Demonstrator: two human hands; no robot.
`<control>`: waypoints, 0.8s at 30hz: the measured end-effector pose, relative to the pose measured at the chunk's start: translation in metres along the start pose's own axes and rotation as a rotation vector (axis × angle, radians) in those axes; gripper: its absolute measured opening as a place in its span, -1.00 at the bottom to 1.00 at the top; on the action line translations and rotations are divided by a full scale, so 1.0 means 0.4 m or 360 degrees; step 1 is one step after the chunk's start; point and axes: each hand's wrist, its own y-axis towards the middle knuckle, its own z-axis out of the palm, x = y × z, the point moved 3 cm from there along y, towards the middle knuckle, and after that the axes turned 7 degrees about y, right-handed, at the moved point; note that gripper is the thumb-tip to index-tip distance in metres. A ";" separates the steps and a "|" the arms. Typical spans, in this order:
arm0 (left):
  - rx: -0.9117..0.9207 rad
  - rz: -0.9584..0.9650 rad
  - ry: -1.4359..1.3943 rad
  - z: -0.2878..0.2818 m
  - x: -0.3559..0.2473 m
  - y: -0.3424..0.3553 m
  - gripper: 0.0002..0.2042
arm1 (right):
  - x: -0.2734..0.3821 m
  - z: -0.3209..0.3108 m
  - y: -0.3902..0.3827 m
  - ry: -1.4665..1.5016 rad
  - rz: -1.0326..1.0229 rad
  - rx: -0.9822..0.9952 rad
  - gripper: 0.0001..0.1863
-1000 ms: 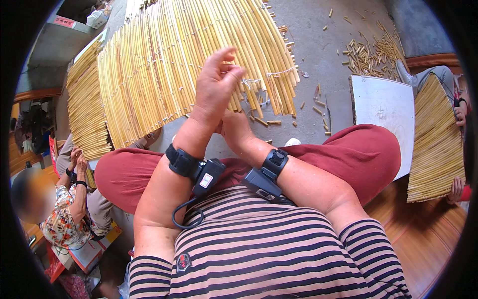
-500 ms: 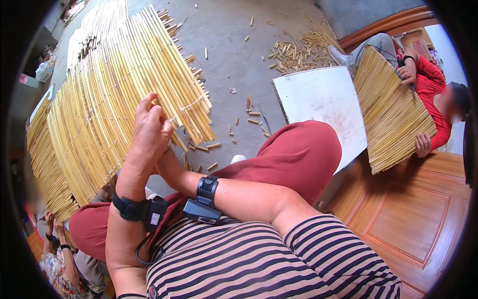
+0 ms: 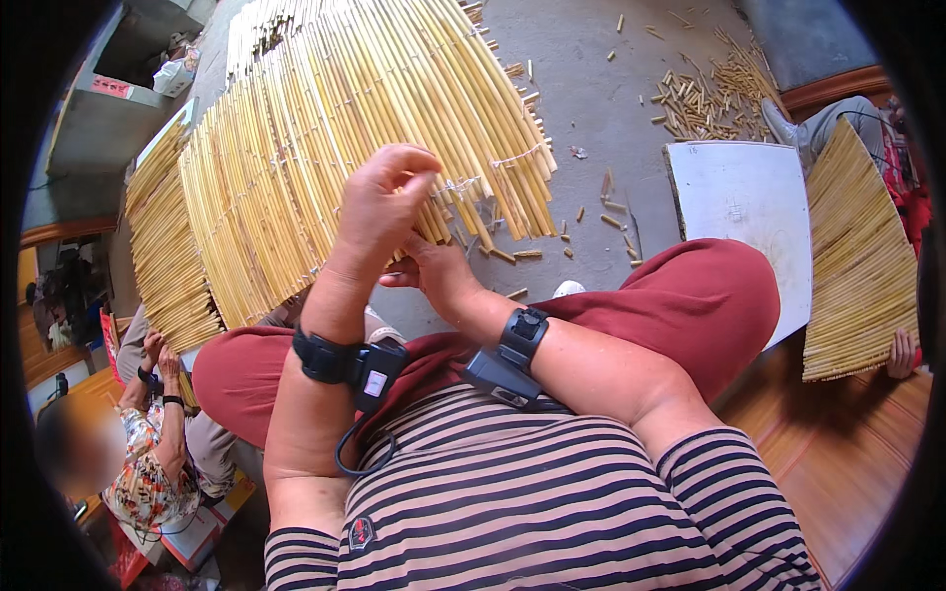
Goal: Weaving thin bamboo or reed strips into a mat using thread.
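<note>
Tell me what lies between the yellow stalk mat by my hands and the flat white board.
In the head view, short, cut yellow stalk pieces and a small pale scrap lie scattered there on the grey floor.

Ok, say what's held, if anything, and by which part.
That cannot be told: the left hand, curled above the stick mat, shows nothing clear in its grip; the right hand, near the mat's edge, is partly hidden.
</note>
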 end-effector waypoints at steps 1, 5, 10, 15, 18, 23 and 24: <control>-0.0160 0.0365 0.0352 0.008 0.013 -0.005 -0.88 | -0.002 0.009 -0.001 -0.0004 0.0005 0.0058 -0.68; -0.0330 0.0885 0.1326 0.087 -0.040 -0.029 -0.85 | -0.009 -0.017 0.013 -0.1133 -0.1256 -0.0032 -0.72; -0.0383 0.0757 0.1611 0.127 -0.038 -0.012 -0.85 | -0.052 -0.065 0.084 -0.1008 -0.1300 0.0015 -0.71; -0.0086 0.0510 0.1332 0.076 -0.030 0.031 -0.90 | 0.010 0.004 -0.009 -0.0062 -0.0060 0.0042 -0.67; 0.0137 0.0310 0.1320 0.070 -0.046 0.061 -0.87 | -0.005 -0.005 0.005 0.0036 -0.0059 -0.0009 -0.67; 0.0407 -0.0008 0.1160 0.018 -0.050 0.082 -0.90 | -0.005 -0.002 0.004 0.0024 0.0016 -0.0025 -0.64; 0.0453 -0.0204 0.1002 0.003 -0.042 0.084 -0.90 | -0.006 -0.003 0.006 0.0026 0.0015 -0.0024 -0.64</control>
